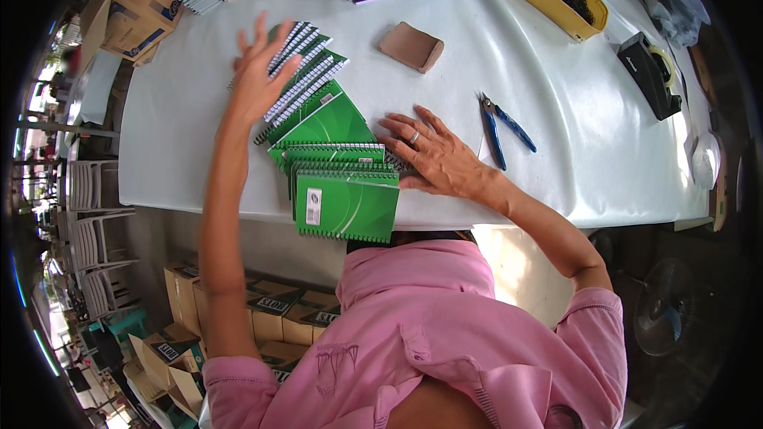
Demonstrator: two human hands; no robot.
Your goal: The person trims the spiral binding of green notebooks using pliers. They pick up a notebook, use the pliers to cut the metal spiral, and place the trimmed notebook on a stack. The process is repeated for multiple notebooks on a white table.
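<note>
Across the white surface I see green notebooks fanned, the nearest overhanging its edge. The person's left hand, fingers spread, blurs at their far end; the right hand rests splayed beside them.

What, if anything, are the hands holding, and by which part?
Nothing appears held: the left hand is open; the right hand lies beside green rectangular spiral-bound notebooks.

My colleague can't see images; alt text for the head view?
A person's blurred left hand is at the far end of fanned green notebooks; the right hand is beside them. Blue-handled cutters lie farther right on the white table.
</note>
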